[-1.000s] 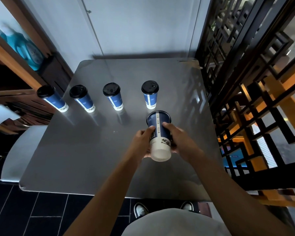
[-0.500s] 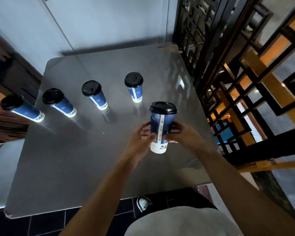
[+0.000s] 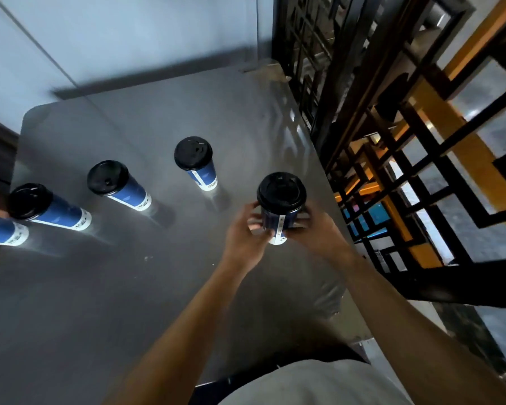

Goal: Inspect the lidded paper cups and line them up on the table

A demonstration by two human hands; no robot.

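Both hands are wrapped around one lidded paper cup (image 3: 278,211) above the right part of the grey metal desk (image 3: 129,302). The left hand (image 3: 247,233) curls around the cup's left side, fingers pressed against the blue sleeve, and the right hand (image 3: 319,229) closes on its right side, so the cup is gripped between them. It stands upright with its black lid (image 3: 281,192) facing the camera; the white base band shows just below the fingers. Whether the base touches the desk or hangs just above it cannot be told from this angle.

Four more blue cups with black lids stand in a row on the desk, running from the far centre toward the left edge. The nearest of them to the held cup (image 3: 197,163) sits just to its far left, apart from it. Next comes a second cup (image 3: 117,185), then a third cup (image 3: 47,207), and a fourth cup (image 3: 3,232) is cut off by the left edge of the view, so only its lower body shows.

A black lattice screen (image 3: 392,127) with orange bars behind it rises along the desk's right side, and a pale wall (image 3: 129,33) stands at the far side
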